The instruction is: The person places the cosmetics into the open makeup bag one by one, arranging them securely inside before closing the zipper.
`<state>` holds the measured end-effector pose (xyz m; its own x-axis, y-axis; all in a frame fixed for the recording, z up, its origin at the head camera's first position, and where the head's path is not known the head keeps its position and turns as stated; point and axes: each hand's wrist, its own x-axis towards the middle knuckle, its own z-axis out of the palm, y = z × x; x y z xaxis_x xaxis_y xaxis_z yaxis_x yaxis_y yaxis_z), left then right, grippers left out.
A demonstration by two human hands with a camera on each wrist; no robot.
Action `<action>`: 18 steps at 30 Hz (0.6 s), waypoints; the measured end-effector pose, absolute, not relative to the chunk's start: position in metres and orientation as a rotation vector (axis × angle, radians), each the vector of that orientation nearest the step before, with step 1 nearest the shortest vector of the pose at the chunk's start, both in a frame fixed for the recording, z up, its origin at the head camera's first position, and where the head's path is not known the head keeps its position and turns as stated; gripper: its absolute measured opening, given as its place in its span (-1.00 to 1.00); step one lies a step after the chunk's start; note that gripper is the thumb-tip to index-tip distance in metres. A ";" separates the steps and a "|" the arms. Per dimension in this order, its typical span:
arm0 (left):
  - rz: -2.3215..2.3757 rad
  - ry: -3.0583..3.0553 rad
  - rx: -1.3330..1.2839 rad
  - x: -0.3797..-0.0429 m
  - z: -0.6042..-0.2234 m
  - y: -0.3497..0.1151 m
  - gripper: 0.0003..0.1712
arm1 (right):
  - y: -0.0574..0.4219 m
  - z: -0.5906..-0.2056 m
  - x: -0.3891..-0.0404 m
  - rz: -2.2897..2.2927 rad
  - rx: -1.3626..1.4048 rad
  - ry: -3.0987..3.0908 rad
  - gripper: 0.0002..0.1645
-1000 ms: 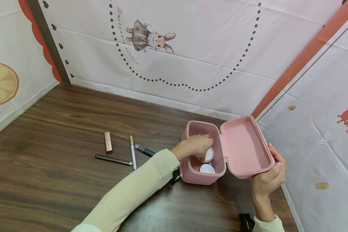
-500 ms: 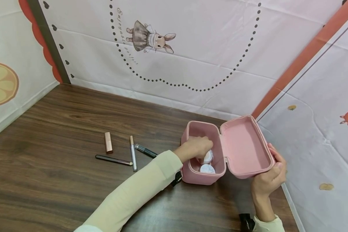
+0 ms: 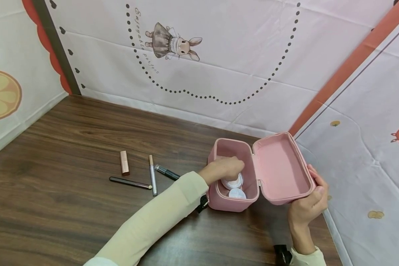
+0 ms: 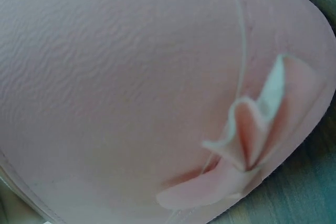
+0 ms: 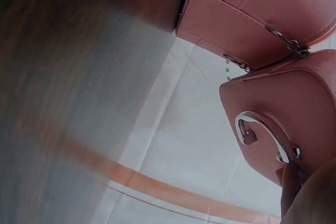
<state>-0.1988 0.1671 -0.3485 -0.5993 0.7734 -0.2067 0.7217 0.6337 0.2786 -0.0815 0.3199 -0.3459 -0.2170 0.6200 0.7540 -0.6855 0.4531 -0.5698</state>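
The left hand is reaching down inside the pink case, and its fingertips are hiding behind the hand. The knuckles are looking bent, but one cannot tell whether the fingers are holding something. Just under this hand, a round white container is lying in the case, partly covered by the hand. A smaller white container is lying just beside it, nearer to the front wall.

The right hand is holding the lid at its outer corner, with the thumb on the rim and the fingers bending behind it. The lid is hanging open on its hinges, at the right side of the case. In the right wrist view, a finger is lying close to one end of the curved handle on the outside of the lid. The left wrist view is showing a pink surface with a small bow.

On the dark wooden table, well apart from the lid, a rose-gold tube is lying to the left. Below it a thin black stick is pointing its pale end to a slim silver tube. A dark tube is lying between the silver tube and the case, and the left sleeve is covering its lower end.
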 end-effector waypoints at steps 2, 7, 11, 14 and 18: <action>0.253 2.540 1.204 -0.198 -0.347 0.167 -0.83 | 0.320 -0.345 -0.081 1.199 0.067 -1.329 -0.53; 0.276 2.519 1.235 -0.198 -0.347 0.167 -0.70 | 0.320 -0.344 -0.080 1.196 0.071 -1.341 -0.53; 0.277 2.503 1.250 -0.200 -0.347 0.169 -0.66 | 0.320 -0.344 -0.079 1.185 0.064 -1.357 -0.53; 0.295 2.489 1.212 -0.202 -0.349 0.170 -0.73 | 0.320 -0.345 -0.078 1.183 0.062 -1.358 -0.53; 0.332 2.485 1.136 -0.204 -0.350 0.171 -0.86 | 0.319 -0.346 -0.078 1.185 0.062 -1.358 -0.53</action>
<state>-0.2037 0.1707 -0.3501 -0.5974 0.7630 -0.2468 0.6714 0.6442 0.3665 -0.0783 0.3191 -0.3457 -0.2290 0.6074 0.7607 -0.6716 0.4671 -0.5752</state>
